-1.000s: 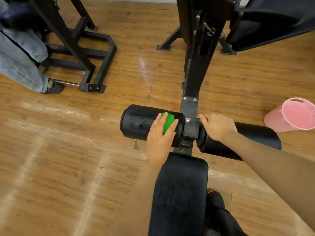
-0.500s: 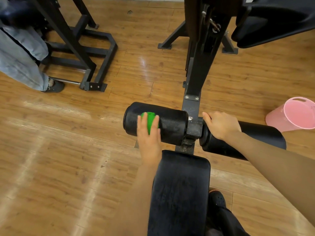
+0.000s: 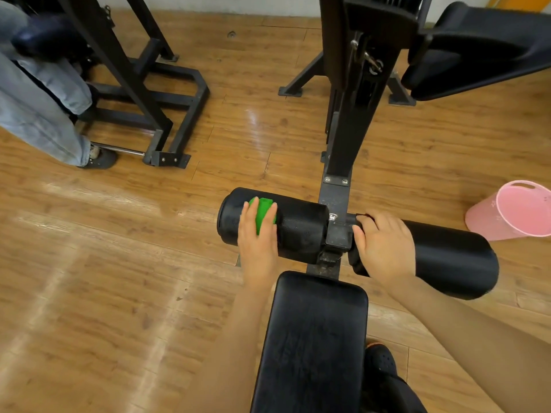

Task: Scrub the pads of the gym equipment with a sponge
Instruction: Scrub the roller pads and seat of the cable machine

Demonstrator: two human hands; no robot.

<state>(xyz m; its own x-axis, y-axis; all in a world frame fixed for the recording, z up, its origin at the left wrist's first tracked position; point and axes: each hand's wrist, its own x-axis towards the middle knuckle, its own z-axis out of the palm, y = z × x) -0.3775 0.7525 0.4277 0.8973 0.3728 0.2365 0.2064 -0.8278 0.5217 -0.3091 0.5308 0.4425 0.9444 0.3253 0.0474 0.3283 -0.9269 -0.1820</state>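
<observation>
Off to the far left of the scrubbing hand, another person's jeans leg [image 3: 38, 114] stood by a black frame [image 3: 149, 93] on the wood floor [image 3: 104, 293]. The left hand [image 3: 258, 242] pressed a green sponge [image 3: 264, 213] under fairly straight fingers onto the left roller pad [image 3: 298, 228], near its outer end. Just right of it the right hand [image 3: 384, 248] curled over the inner end of the right roller pad [image 3: 447, 257], with the seat pad [image 3: 313, 338] below them. Farther right stood a pink bucket [image 3: 518, 210].
</observation>
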